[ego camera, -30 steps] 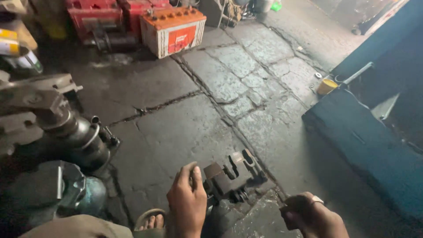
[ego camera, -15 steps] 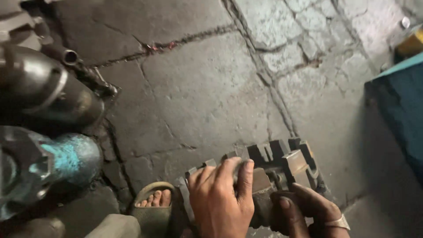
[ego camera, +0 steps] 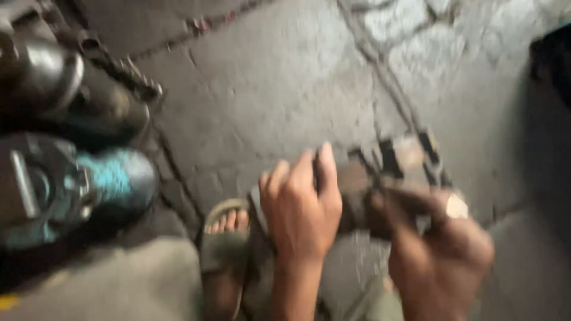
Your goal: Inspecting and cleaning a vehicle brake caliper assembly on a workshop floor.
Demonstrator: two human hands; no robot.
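Observation:
A dark, slotted metal block [ego camera: 399, 160] lies on the cracked stone floor [ego camera: 279, 89] just in front of me. My left hand [ego camera: 300, 205] rests on its left end, fingers curled over the top. My right hand [ego camera: 437, 252], with a ring on one finger, grips the block's near right side. The picture is blurred, so the fingers' exact hold is hard to read. My sandalled foot [ego camera: 225, 229] sits just left of the left hand.
Greasy motor-like machine parts stand at the left: a dark metal cylinder [ego camera: 56, 80] and a teal-painted housing [ego camera: 89, 187]. A dark blue wall or panel edge [ego camera: 553, 59] shows at the upper right. Floor cracks run across the slabs.
The camera has tipped down and closer to the block. My right hand has come in from the right and closed on the block; my left hand stays on its left end.

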